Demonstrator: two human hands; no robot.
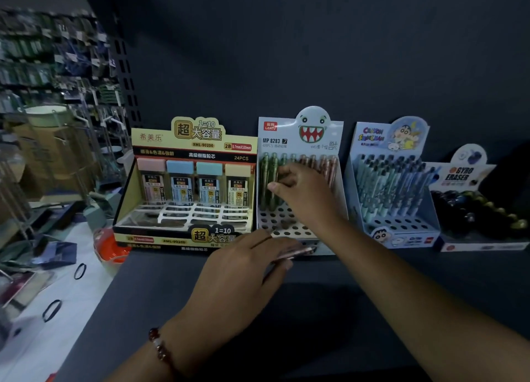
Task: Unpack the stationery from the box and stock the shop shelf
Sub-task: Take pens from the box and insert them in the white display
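Fingers [279, 185] of the right hand [304, 193] curl round a green mechanical pencil [272, 178] standing upright in the back row of the monster-face display box [298, 181] on the dark shelf [329, 295]. Empty holes [275, 221] lie just below and nearer the person, so the next slot is down and forward. Lower, the left hand [243, 269] grips a bundle of pink pencils [298, 252] lying sideways, tips pointing right, just before the box front.

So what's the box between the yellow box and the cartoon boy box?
The monster-face pencil box stands between the yellow lead box and the cartoon boy box in the head view, and the right hand reaches into it.
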